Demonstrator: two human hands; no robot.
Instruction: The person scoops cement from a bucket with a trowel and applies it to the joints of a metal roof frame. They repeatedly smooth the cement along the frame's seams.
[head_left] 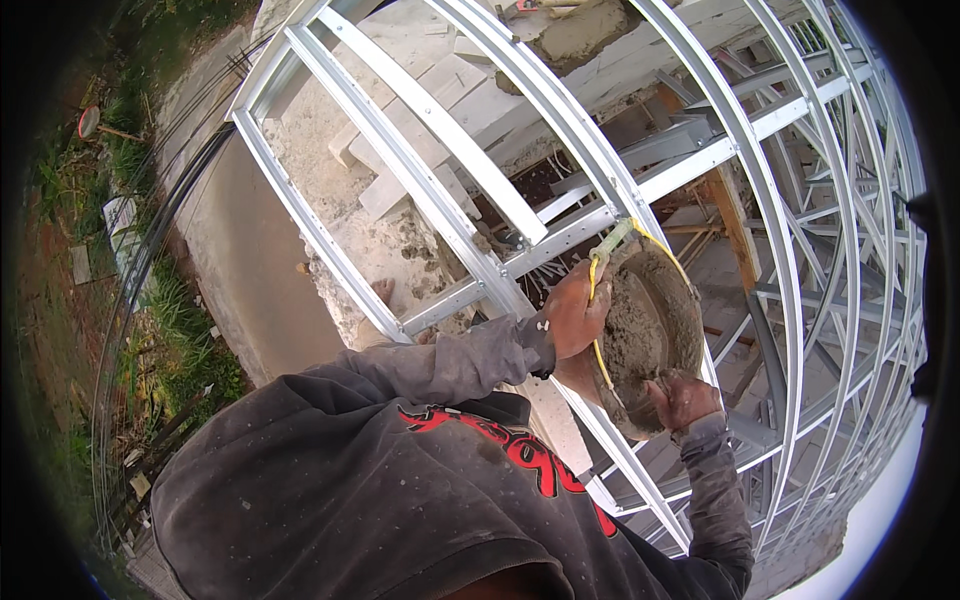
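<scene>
A round bucket (690, 318) holds wet grey mortar (632, 318) and sits tilted among the metal beams in front of me. Its yellow cord handle (660, 241) has a pale green tube (613, 240) as a grip. My left hand (580, 312) is closed on the bucket's left side, beside the cord; its fingertips are partly hidden. On the near right side, my right hand (684, 400) is closed over the rim, with fingertips reaching inside by the mortar. Both grey sleeves are dusty.
Silver metal roof beams (440, 130) surround me, with gaps between them. Pale blocks (415, 180) and rough masonry lie below on the left. A wooden post (735, 225) stands right of the bucket. Dark cables (165, 215) run above a road (265, 270) far below.
</scene>
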